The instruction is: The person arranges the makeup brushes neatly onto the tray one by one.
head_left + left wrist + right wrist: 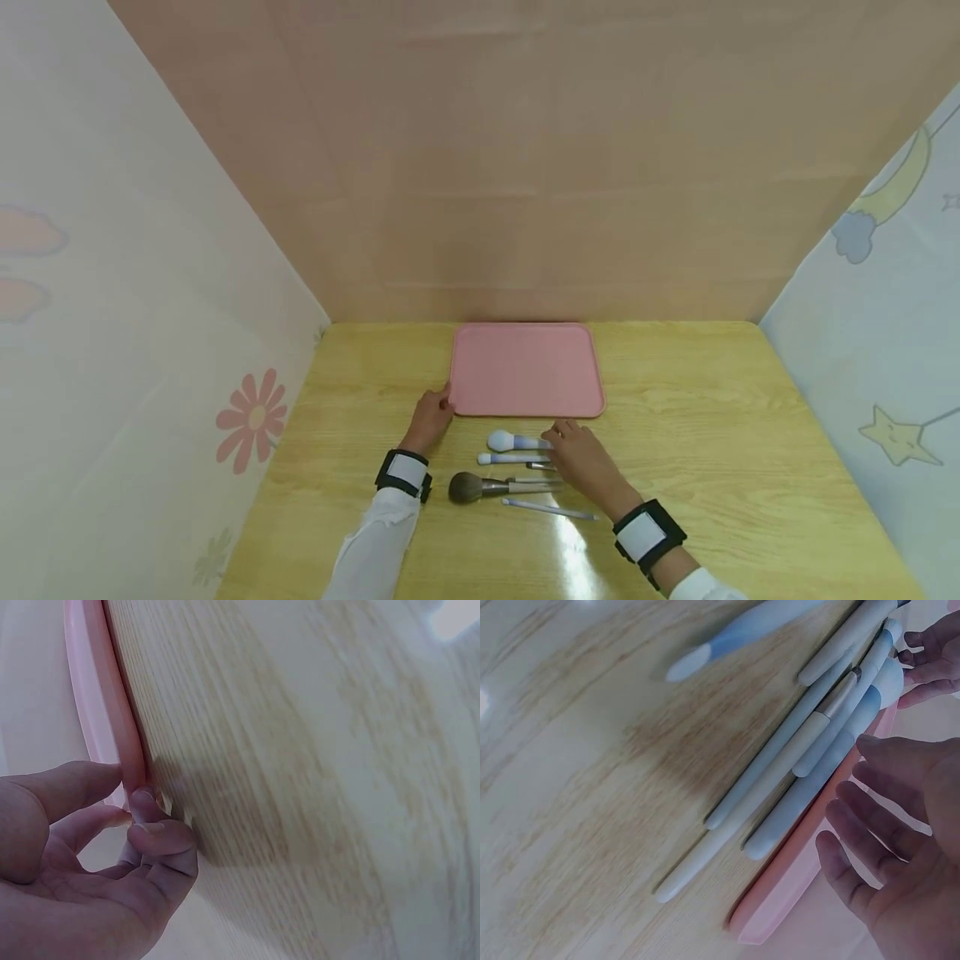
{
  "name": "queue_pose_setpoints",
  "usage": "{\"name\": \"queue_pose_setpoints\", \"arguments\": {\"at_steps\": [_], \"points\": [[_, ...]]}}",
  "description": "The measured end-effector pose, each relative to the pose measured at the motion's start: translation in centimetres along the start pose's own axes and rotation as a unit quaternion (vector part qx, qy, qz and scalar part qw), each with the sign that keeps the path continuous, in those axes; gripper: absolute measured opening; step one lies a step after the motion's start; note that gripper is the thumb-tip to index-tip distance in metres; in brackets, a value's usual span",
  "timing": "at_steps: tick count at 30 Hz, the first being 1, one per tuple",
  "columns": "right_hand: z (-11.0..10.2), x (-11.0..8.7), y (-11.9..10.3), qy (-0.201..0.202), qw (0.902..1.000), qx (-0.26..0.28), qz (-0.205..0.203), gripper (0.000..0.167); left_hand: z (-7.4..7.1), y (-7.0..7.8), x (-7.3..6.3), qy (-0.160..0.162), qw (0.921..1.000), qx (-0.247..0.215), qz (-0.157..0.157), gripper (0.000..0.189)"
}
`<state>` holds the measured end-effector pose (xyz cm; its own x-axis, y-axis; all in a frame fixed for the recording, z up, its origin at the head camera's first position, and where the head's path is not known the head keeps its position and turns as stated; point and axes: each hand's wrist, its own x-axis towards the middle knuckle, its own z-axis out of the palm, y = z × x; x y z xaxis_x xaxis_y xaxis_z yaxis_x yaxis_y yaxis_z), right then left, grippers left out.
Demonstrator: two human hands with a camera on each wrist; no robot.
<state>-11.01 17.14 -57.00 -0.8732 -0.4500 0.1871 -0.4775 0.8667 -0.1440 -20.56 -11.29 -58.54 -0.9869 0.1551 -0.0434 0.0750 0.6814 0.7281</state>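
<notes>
A pink rectangular tray (pixel 525 367) lies flat at the back of the table. At its near left corner my left hand (pixel 431 421) pinches the rim (pixel 129 750) between thumb and fingers. Several makeup brushes lie in front of the tray, roughly side by side. Among them are a fluffy white-headed brush (pixel 501 441), a smaller white-tipped one (pixel 486 458), a large dark-bristled brush (pixel 466 488) and a slim one (pixel 551 509) nearest me. My right hand (pixel 588 467) hovers by the handle ends, fingers loosely extended and holding nothing; it hides part of those handles in the head view.
The wood-grain table (pixel 697 467) carries the tray and brushes. A tan sheet (pixel 525 167) stands upright behind it. Pale patterned walls flank both sides, with a flower (pixel 255 417) on the left and a star (pixel 896 435) on the right.
</notes>
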Motion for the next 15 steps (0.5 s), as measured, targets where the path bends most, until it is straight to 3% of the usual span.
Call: {"name": "queue_pose_setpoints", "arguments": {"at_steps": [15], "points": [[1.3,0.0,0.3,0.017,0.9994,-0.029,-0.003,0.020,0.0,0.2,-0.4,-0.003,0.9998,-0.016,-0.009,0.048]]}}
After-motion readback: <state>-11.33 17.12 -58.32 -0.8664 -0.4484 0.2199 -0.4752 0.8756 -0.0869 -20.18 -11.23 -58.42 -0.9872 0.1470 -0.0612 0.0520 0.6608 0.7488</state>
